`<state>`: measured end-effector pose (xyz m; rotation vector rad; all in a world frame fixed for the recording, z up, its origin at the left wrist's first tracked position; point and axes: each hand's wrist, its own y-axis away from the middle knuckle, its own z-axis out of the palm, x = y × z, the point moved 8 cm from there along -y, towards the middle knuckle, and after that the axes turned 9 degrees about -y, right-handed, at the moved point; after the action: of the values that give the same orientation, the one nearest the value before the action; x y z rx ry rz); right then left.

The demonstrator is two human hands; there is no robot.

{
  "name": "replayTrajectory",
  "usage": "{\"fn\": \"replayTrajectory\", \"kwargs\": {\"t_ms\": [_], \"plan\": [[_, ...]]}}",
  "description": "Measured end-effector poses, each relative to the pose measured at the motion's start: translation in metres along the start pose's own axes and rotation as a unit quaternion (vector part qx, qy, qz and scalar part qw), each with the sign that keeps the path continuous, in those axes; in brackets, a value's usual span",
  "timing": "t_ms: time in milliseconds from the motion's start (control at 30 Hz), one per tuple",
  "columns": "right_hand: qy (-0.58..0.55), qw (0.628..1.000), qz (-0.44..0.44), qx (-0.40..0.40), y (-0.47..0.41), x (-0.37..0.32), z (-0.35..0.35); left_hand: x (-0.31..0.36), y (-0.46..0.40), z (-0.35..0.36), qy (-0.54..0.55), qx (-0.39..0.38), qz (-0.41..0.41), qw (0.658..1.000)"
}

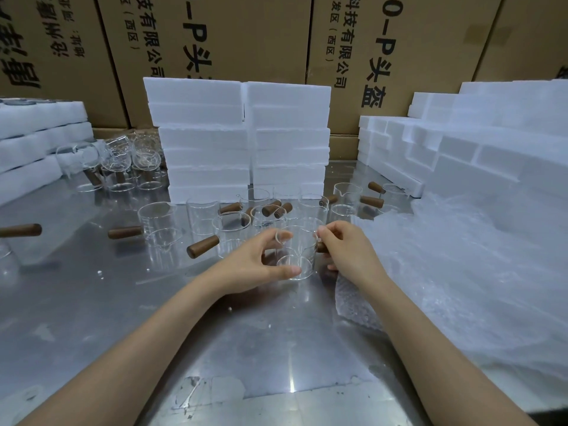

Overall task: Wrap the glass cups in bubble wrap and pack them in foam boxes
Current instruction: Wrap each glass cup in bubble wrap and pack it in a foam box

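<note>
A clear glass cup with a brown wooden side handle sits between my hands, tilted so its round base faces me, just above the steel table. My left hand grips its left side, thumb at the base and fingers curled near the rim. My right hand holds the rim and covers most of the handle. Several more glass cups with wooden handles stand behind. A sheet of bubble wrap lies under my right wrist. White foam boxes are stacked at the back centre.
A large heap of bubble wrap covers the table's right side. More foam boxes pile up at the right and foam pieces at the left. Further cups stand back left. Cardboard cartons form the back wall.
</note>
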<state>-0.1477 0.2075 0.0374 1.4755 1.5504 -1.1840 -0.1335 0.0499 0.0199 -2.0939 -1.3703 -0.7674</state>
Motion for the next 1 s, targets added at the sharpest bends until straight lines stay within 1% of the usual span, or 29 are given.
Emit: {"fn": "replayTrajectory", "kwargs": {"t_ms": [67,100,167,267,333,367,400,433,467,533,567,633,700,767,900,1000], "plan": [[0.12,0.99,-0.054,0.044,0.006,-0.011,-0.006,0.0,0.001,0.0,-0.002,0.008,-0.004,1.0],[0.158,0.982,-0.08,0.068,0.01,-0.019,-0.009,0.001,0.001,-0.001,0.001,0.012,-0.003,1.0],[0.185,0.967,-0.136,0.108,0.02,-0.035,-0.013,0.003,0.002,-0.001,0.003,0.015,0.001,1.0],[0.188,0.943,-0.219,0.168,0.033,-0.067,-0.024,0.003,0.003,0.001,0.004,0.014,0.004,1.0],[0.211,0.919,-0.249,0.221,0.036,-0.083,-0.045,0.004,0.004,-0.002,0.015,0.03,0.007,0.999],[0.246,0.904,-0.241,0.252,0.035,-0.087,-0.059,0.005,0.004,-0.005,0.021,0.044,0.009,0.999],[0.293,0.889,-0.212,0.281,0.031,-0.085,-0.074,0.006,0.005,-0.007,0.028,0.06,0.012,0.998],[0.337,0.876,-0.163,0.303,0.027,-0.08,-0.091,0.006,0.005,-0.01,0.036,0.075,0.015,0.996],[0.368,0.87,-0.106,0.311,0.022,-0.071,-0.107,0.007,0.006,-0.012,0.04,0.091,0.019,0.995],[0.391,0.872,-0.005,0.294,0.014,-0.049,-0.13,0.012,0.008,-0.018,0.043,0.12,0.03,0.991],[0.389,0.877,0.027,0.28,0.011,-0.039,-0.137,0.014,0.009,-0.02,0.043,0.131,0.036,0.99],[0.357,0.895,0.053,0.262,0.006,-0.026,-0.145,0.018,0.012,-0.022,0.041,0.143,0.042,0.988],[0.294,0.915,0.046,0.272,0.004,-0.022,-0.149,0.021,0.014,-0.024,0.04,0.149,0.048,0.987],[0.244,0.922,0.02,0.298,0.007,-0.026,-0.152,0.025,0.017,-0.025,0.04,0.159,0.056,0.985],[0.208,0.906,-0.057,0.364,0.019,-0.051,-0.163,0.035,0.025,-0.036,0.008,0.21,0.075,0.975],[0.185,0.883,-0.151,0.405,0.033,-0.086,-0.165,0.047,0.033,-0.048,-0.012,0.277,0.102,0.955]]}}
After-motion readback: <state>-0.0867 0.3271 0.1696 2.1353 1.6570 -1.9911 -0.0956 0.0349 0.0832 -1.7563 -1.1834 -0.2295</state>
